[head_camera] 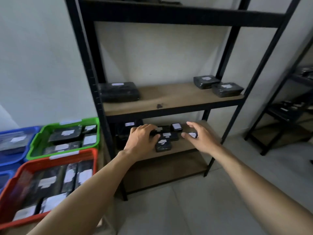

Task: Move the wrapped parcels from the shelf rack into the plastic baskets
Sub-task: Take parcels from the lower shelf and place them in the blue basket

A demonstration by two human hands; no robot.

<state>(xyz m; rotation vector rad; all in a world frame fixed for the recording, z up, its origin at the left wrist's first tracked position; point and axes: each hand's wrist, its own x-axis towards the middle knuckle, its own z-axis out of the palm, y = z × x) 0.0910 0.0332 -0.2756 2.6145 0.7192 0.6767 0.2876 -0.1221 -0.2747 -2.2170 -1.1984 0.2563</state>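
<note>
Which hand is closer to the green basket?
Left. The left hand is over the parcels on the low shelf, just right of the green basket. The right hand is farther right on that shelf, by a small parcel.

Dim, flat indoor light. Shadow over lower shelf [188, 147]. Blur on baskets [55, 158] at left edge. Wide-angle distortion bows rack uprights [81, 53]. Faint sheen on parcel [227, 90].

I can read no text from here: the white paper labels [117, 84] on the black plastic-wrapped parcels [118, 94] are all too blurred and small to make out.
</note>
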